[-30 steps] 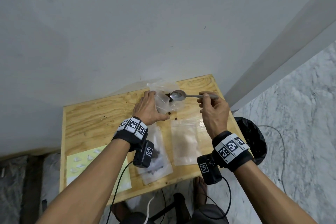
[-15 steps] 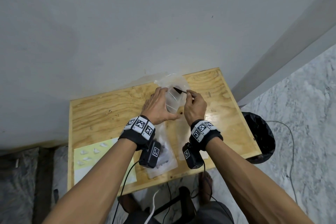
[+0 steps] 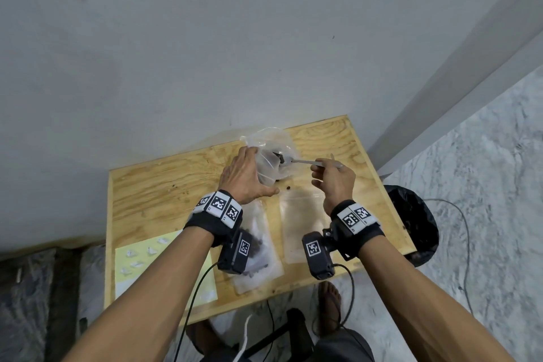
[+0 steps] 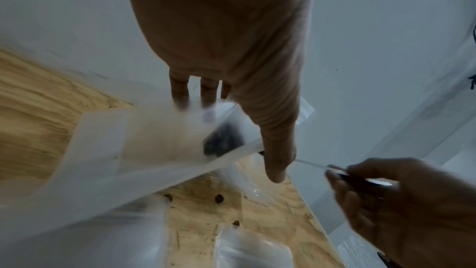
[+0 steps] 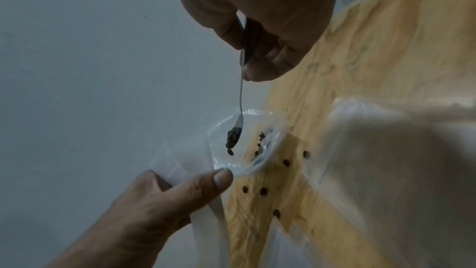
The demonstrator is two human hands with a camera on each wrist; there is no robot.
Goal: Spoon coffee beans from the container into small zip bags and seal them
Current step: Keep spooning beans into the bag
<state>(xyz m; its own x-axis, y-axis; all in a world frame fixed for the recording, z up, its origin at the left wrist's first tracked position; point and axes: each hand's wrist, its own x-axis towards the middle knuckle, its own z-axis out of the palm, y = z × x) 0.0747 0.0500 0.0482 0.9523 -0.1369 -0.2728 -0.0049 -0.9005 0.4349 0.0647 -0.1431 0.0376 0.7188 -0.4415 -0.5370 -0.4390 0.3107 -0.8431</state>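
My left hand [image 3: 249, 173] pinches a small translucent zip bag [image 4: 144, 140] between thumb and fingers, upright beside the clear plastic container [image 5: 268, 150] at the back of the table. A dark clump of beans shows inside the bag. The thumb touches the container's rim. My right hand [image 3: 332, 176] grips the handle of a metal spoon [image 5: 240, 97]. The spoon's bowl is heaped with coffee beans [image 5: 233, 140] and hangs over the container's mouth.
Loose beans [image 5: 262, 191] lie on the plywood table [image 3: 164, 185]. Toward the near edge lie a zip bag holding beans [image 3: 258, 247] and an empty one [image 3: 299, 223]. A pale yellow sheet [image 3: 164, 267] lies front left, a black bin [image 3: 417, 223] stands right of the table, and a wall is close behind.
Half a second ago my right hand was close beside the left with the spoon down in the container. It has drawn back to the right, the spoon now loaded with beans.
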